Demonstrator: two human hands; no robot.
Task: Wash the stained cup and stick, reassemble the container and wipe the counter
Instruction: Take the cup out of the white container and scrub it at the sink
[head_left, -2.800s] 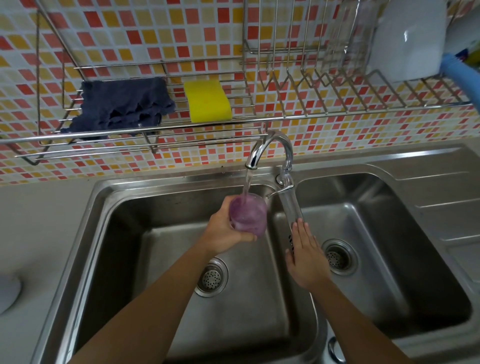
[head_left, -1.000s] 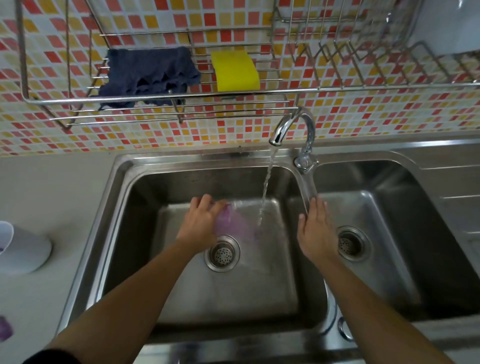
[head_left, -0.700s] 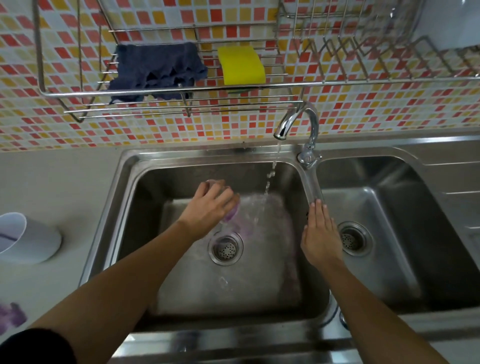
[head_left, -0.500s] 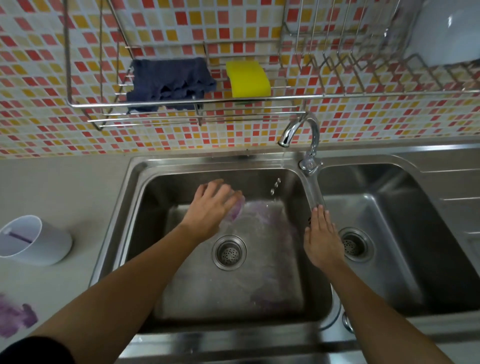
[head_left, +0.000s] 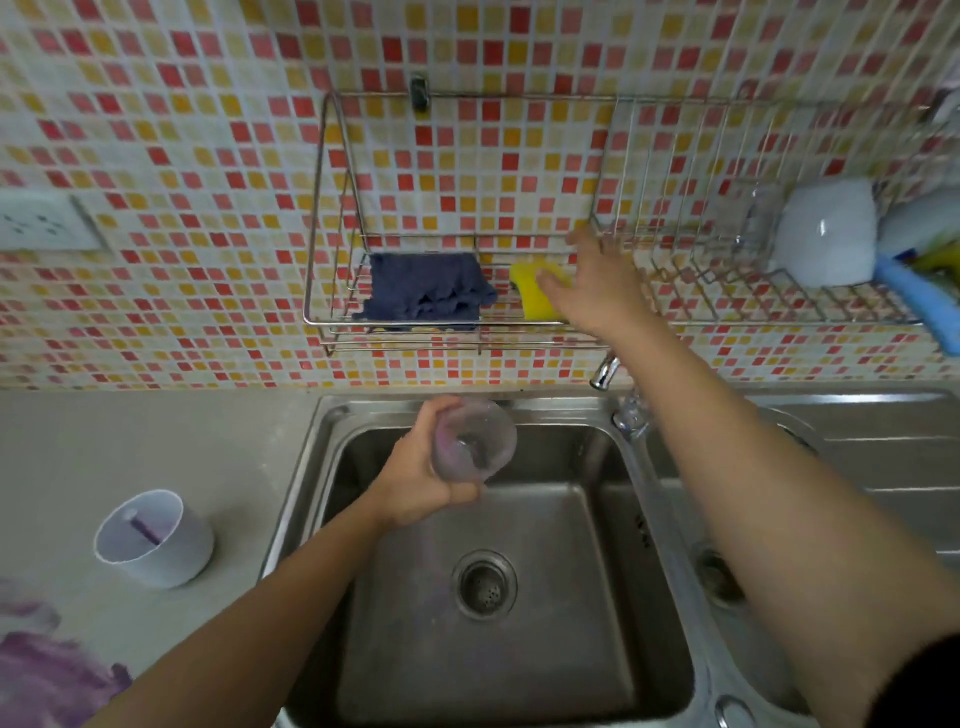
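My left hand (head_left: 415, 480) grips a clear cup (head_left: 475, 444) with a faint purple tint, held over the back of the left sink basin (head_left: 571, 649), its mouth turned toward me. My right hand (head_left: 592, 286) is raised to the wire wall rack (head_left: 332, 322), fingers spread and touching the yellow sponge (head_left: 535, 291); a closed grip does not show. A white container (head_left: 156, 540) with a purple stick (head_left: 145, 527) inside stands on the counter to the left. A purple stain (head_left: 47, 670) spreads over the counter at bottom left.
A dark blue cloth (head_left: 426, 286) lies in the rack left of the sponge. The faucet (head_left: 605, 371) shows under my right forearm, with no water seen. A white cup (head_left: 826, 234) and bottles sit in the dish rack at right. A second basin (head_left: 727, 587) lies right.
The water has stopped. My left hand lifted the cup from low in the basin and turned its mouth toward me. My right hand left the sink divider and rose to the sponge.
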